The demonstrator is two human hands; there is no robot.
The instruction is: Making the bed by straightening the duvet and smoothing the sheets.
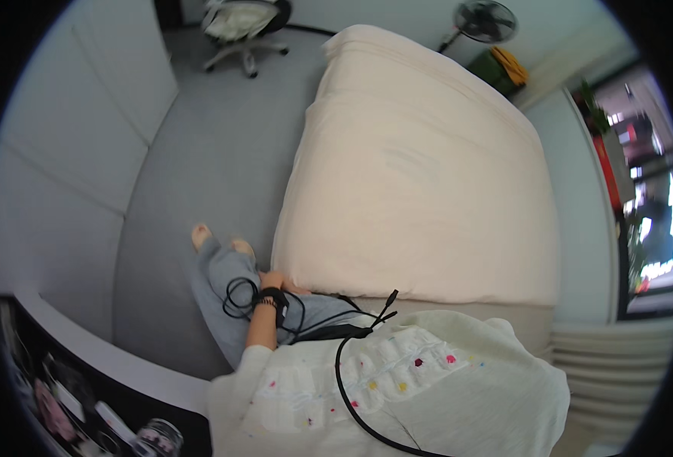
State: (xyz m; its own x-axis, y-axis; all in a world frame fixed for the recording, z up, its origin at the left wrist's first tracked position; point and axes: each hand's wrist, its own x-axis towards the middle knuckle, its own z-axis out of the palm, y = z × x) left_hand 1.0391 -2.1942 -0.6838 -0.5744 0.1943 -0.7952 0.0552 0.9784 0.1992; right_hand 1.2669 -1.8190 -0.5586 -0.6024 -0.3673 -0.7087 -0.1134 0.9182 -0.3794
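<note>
My left hand (271,279) is low over my grey trousers (234,278), by the near left corner of the bed. A black band (275,298) circles its wrist. Loops of thin black cable (237,298) hang around the wrist and lie over my lap. The hand's fingers are too small and partly hidden, so I cannot tell if they grip the cable. A bit of skin (297,289) shows just right of it, perhaps my right hand; its arm is hidden. A thicker black cord (344,388) runs down my white flowered top (382,381).
A bed with a pale pink cover (420,167) fills the middle. White cabinets (70,137) line the left. An office chair (245,30) and a fan (486,20) stand at the back. A cluttered black shelf (70,404) is at lower left, a window (649,190) at right.
</note>
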